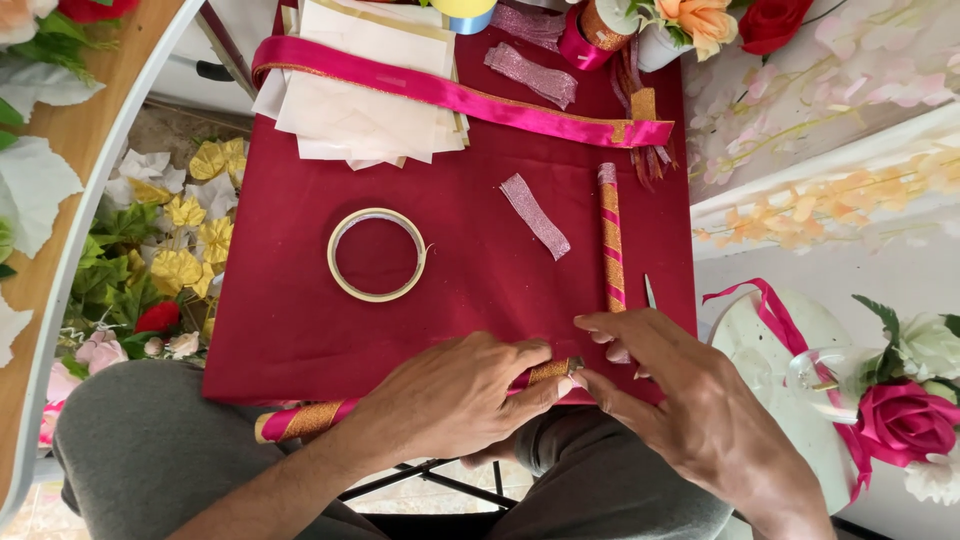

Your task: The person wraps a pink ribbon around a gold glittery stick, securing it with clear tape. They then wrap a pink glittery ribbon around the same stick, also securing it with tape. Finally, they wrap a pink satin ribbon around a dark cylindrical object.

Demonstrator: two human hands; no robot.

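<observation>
The left hand (455, 400) has its fingers (530, 385) closed around a long stick wrapped in pink and gold ribbon (305, 420), at the near edge of the dark red cloth on the desk (290, 320). The right hand (665, 385) pinches the stick's end with bent fingers. If the pinch slips, the ribbon could come loose. A second wrapped stick (611, 235), a strip of silver glitter ribbon (535, 215) and a round roll of clear tape (377, 255) lie farther up the cloth.

Wrapped stick (310, 418) middle under left hand (455, 395)

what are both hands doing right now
left hand: closed around the wrapped stick.
right hand: fingertips pinching that stick's end.
</observation>
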